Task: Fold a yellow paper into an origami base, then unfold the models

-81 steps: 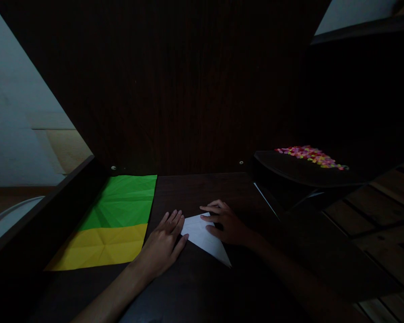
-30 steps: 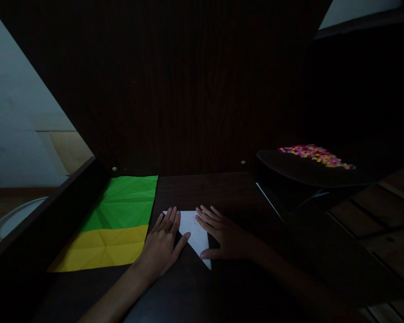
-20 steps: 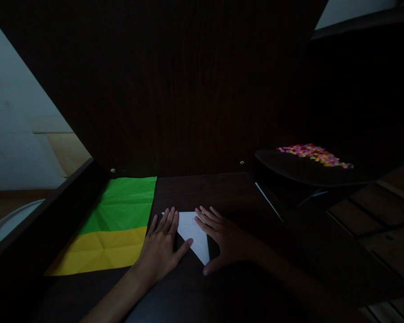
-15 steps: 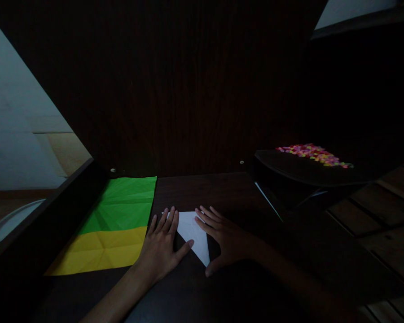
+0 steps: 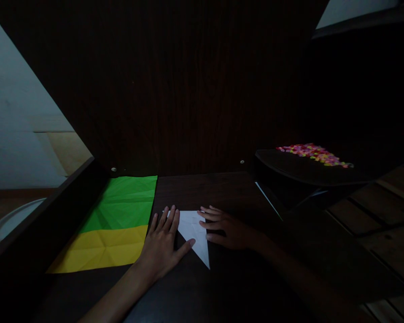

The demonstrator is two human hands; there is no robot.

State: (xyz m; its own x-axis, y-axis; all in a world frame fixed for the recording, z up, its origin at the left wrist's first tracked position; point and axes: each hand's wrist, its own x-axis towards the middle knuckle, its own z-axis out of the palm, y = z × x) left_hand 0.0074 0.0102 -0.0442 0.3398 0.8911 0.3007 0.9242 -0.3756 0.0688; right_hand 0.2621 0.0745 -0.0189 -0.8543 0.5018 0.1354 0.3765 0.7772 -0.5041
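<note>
White paper triangle (image 5: 194,233), smooth and sharply creased, lies on the dark wooden counter (image 5: 205,193). The left hand (image 5: 161,244) presses it flat, its grip released; the right hand (image 5: 227,229) lays spread fingertips on its edge, dim in shadow. Beside them lies crease-marked green-and-yellow paper (image 5: 116,224).

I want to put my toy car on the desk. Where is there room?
Bare wood lies behind the white paper, between the green sheet and the dark tray. It is crowded where the left hand and right hand press the paper.
</note>
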